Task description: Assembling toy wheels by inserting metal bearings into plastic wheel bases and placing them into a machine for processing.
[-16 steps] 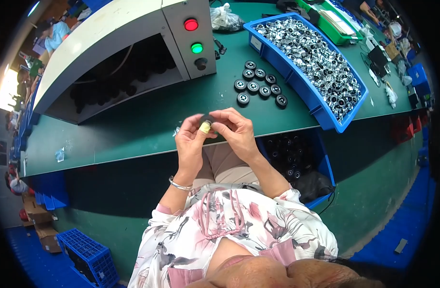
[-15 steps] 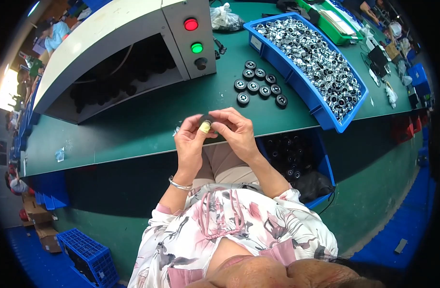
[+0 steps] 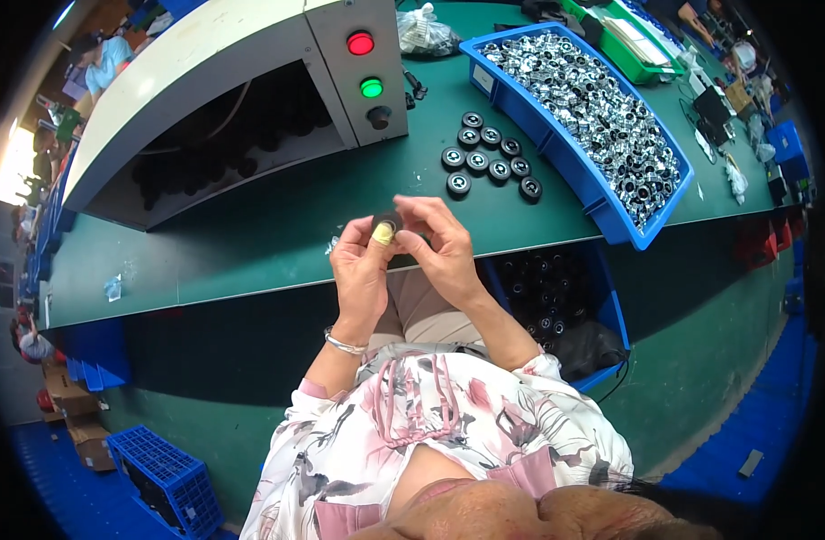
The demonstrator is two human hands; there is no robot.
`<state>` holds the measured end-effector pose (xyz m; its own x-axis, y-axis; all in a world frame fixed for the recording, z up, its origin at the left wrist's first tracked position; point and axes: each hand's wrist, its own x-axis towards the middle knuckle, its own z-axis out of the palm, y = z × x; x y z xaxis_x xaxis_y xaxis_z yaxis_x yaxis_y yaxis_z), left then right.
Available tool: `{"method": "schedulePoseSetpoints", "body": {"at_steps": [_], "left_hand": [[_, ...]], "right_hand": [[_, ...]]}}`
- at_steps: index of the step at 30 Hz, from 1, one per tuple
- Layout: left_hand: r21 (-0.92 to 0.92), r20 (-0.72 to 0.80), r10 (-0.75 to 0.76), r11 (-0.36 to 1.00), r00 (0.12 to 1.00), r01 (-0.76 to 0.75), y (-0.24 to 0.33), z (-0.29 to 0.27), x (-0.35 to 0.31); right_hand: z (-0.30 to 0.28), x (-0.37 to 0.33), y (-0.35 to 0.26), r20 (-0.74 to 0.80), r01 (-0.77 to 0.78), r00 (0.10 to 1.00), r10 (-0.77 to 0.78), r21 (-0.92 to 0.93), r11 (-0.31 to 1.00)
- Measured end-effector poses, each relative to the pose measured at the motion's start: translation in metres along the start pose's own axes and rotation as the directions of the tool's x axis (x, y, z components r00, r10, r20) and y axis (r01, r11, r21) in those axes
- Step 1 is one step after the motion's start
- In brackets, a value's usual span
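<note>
I pinch a black wheel (image 3: pixel 389 218) in my left hand (image 3: pixel 360 265), above the near edge of the surface (image 3: pixel 277 243). My right hand (image 3: pixel 446 252) is loosely parted beside it, thumb contact unclear; a steady left pinch should prevent slipping.

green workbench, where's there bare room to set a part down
The widest bare patch lies between the white machine and the front edge of the workbench, left of the left hand, a plastic scrap at its far left. Smaller: between machine and black wheels. Crowded: those wheels and the heaped blue bin.
</note>
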<state>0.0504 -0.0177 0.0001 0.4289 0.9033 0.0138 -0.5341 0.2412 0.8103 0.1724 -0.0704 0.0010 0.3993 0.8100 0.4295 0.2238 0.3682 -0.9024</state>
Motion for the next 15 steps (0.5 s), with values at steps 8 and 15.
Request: {"method": "schedulePoseSetpoints", "body": {"at_steps": [8, 15], "left_hand": [[-0.140, -0.054, -0.070, 0.988, 0.996, 0.062, 0.001, 0.011, -0.004], [0.169, 0.010, -0.034, 0.985, 0.999, 0.032, 0.006, 0.003, -0.003]], "right_hand": [[0.002, -0.010, 0.000, 0.017, -0.282, 0.953, 0.302, 0.410, 0.867], [-0.008, -0.007, 0.006, 0.042, -0.312, 0.947, 0.319, 0.363, 0.878]]}}
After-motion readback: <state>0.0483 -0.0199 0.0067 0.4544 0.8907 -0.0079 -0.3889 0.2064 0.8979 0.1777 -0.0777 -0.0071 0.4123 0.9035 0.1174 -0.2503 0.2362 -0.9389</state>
